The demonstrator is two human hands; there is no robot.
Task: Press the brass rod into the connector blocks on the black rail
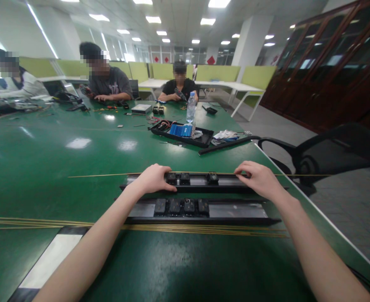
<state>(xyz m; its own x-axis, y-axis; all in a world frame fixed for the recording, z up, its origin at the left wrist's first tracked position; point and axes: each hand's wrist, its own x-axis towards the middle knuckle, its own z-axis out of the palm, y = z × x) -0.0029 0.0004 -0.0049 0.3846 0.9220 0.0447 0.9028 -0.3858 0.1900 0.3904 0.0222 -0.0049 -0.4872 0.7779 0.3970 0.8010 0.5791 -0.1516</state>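
Observation:
My left hand (pixel 156 178) grips the left part of the farther black channel (pixel 194 189), thumb on its near side and fingers at its far edge. Inside that channel sit black blocks, one of them (pixel 213 178) apart from the others. A long thin golden rod (pixel 103 175) runs along the channel's far edge and extends beyond both ends. My right hand (pixel 254 176) pinches this rod near the channel's right part. Closer to me lies a second channel (pixel 241 211) holding several black blocks (pixel 175 206) side by side.
Several golden rods (pixel 185 228) lie in front of the channels, partly under my left forearm. A black tray (pixel 203 138) with a blue item, a water bottle (pixel 191 108), gloves (pixel 225 136) and a black bar (pixel 229 144) lie beyond. Three people sit across the green table (pixel 109 147).

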